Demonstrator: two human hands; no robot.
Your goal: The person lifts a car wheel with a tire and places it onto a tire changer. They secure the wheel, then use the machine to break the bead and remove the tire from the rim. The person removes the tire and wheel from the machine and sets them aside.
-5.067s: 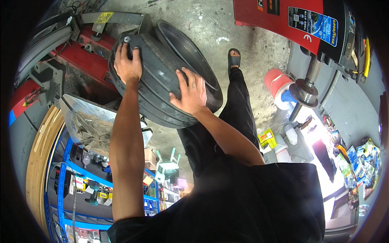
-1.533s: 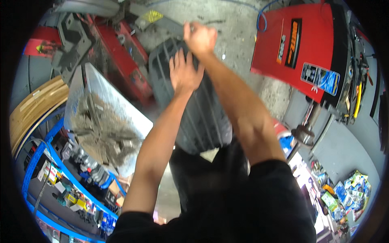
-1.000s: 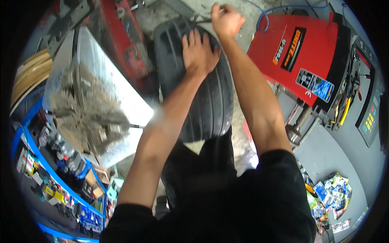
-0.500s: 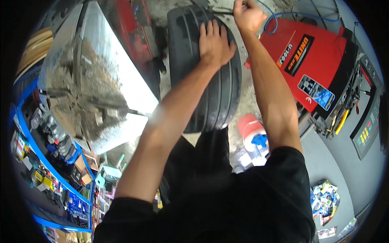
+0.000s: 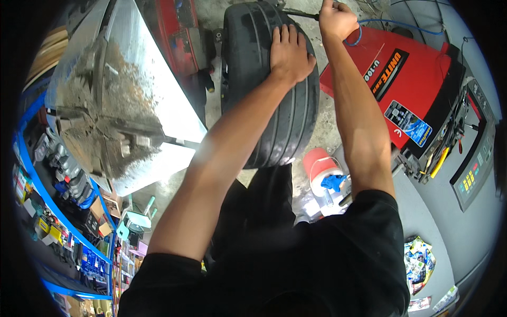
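Note:
A black tire [image 5: 245, 58] with long tread grooves stands upright in front of my legs. My left hand [image 5: 292, 55] lies on the tread near its top, palm down with the fingers stretched out. To the right of the tire's far end, my right hand [image 5: 338, 22] is closed round a thin dark rod [image 5: 301, 14]. The rod runs left from my fist toward the far side of the tire, where its tip is hard to make out.
A tire-changing machine with a dirty metal turntable [image 5: 174, 119] stands at left, beside blue shelving [image 5: 33, 158] with boxed goods. A red machine [image 5: 364, 53] with a grey panel fills the right. A blue hose [image 5: 401, 22] crosses behind it. A red bucket [image 5: 315, 158] holds a blue cloth.
Both my hands have shifted slightly to the right, and the tire leans a little that way too. More of the rod shows between the tire and my right fist.

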